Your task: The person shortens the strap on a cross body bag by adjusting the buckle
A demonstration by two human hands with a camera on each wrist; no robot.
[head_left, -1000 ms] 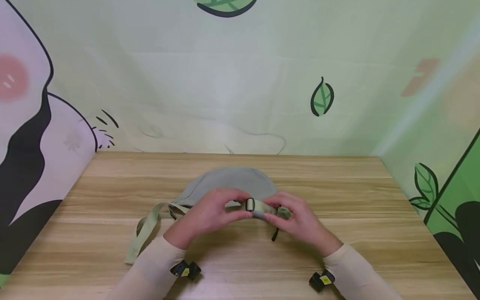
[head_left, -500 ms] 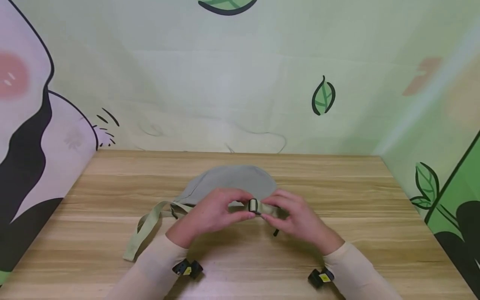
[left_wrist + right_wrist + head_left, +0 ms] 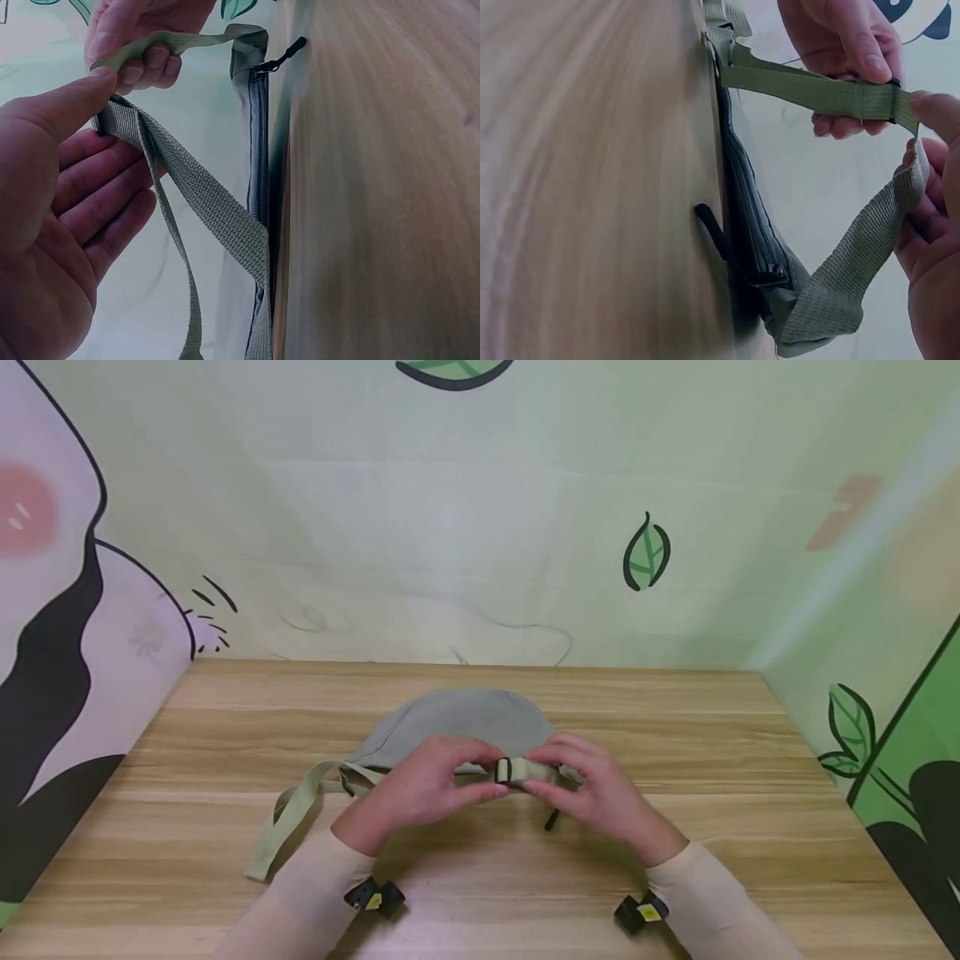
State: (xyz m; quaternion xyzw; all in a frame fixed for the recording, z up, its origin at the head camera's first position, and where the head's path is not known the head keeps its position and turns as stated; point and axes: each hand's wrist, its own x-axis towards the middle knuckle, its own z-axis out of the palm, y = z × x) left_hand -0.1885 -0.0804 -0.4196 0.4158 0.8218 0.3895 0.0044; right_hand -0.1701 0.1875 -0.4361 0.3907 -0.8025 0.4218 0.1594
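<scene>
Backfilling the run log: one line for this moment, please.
left hand: pinches strap at buckle | right hand: pinches strap | gray zippered bag: on tabletop

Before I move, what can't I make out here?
Head: part of the grey zip bag, behind the left hand.
Head: how the webbing strap threads the slider buckle; too small.
Left wrist: strap's lower stretches; cut by the bottom edge.
All views: the bag's inside, behind its fabric.

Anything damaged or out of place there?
Nothing stands out: the bag rests on the table, the left hand holds the strap at the buckle, and the right hand pinches it just beyond. I see no tears or spills.
</scene>
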